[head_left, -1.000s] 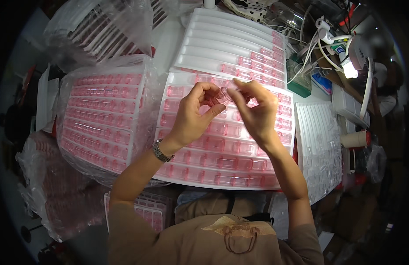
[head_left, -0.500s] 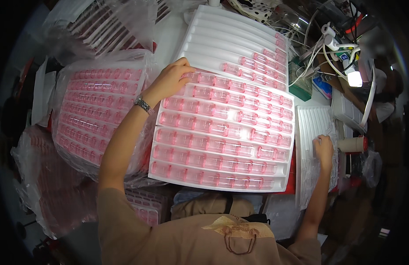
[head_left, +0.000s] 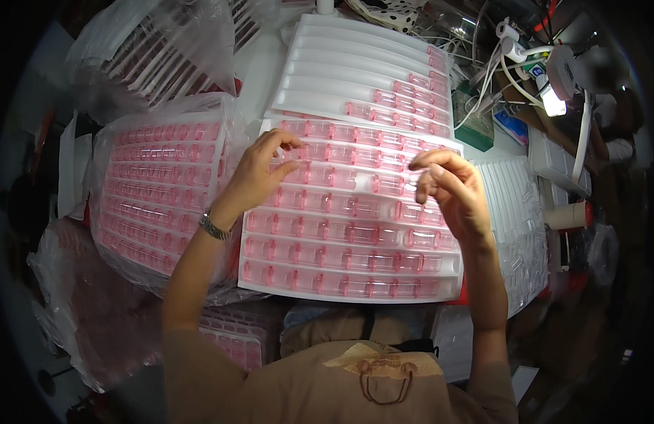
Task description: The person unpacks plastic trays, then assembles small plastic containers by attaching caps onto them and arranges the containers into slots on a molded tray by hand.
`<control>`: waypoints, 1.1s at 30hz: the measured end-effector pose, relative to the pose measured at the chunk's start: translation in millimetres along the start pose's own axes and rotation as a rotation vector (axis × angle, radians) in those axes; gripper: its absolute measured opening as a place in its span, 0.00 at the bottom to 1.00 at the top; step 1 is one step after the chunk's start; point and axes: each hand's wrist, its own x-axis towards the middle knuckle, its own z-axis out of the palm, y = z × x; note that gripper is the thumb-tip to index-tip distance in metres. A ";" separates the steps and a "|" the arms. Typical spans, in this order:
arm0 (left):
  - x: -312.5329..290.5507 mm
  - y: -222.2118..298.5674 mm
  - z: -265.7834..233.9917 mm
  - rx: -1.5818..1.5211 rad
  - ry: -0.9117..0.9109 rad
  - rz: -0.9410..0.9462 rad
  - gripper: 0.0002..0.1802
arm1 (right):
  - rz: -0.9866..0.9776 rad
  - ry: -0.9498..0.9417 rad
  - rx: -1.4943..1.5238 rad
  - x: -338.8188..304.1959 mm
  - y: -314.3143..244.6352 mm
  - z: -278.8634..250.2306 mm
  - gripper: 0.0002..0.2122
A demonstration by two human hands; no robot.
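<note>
A white tray (head_left: 455, 268) lies in front of me, with rows of clear pink cylindrical pieces (head_left: 369, 263) in its grooves. Some grooves have gaps toward the right. Over the tray's upper left rows, my left hand (head_left: 260, 169) is open, with thumb and forefinger apart near the pink pieces. My right hand (head_left: 458, 191) hovers above the right side of the tray, fingers curled together; whatever they may hold is too small to make out. Behind lies another white ridged tray (head_left: 341, 60), with pink pieces along its right side only.
A plastic-wrapped stack of filled pink trays (head_left: 161, 187) stands on the left. To the right, a ridged white tray (head_left: 500, 177) holds loose clear pieces (head_left: 525, 261). A lit lamp (head_left: 553, 102), cables and a green box (head_left: 475, 127) crowd the back right.
My right hand has come from the clear-piece tray on the right to above the pink tray. My left hand has moved slightly down and left, its fingers opening off the upper row.
</note>
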 end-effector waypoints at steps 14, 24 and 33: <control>0.8 34.3 38.9 -0.726 0.011 -0.014 0.21 | 0.084 0.235 -0.623 -30.0 -0.8 -100.1 0.12; 9.7 -20.1 -14.2 0.361 -0.006 0.199 0.11 | 0.320 0.726 -2.155 -95.2 -10.2 -295.1 0.15; 6.6 -40.4 -9.7 0.258 0.050 0.141 0.17 | 0.115 0.933 -1.732 -88.5 -11.6 -289.6 0.12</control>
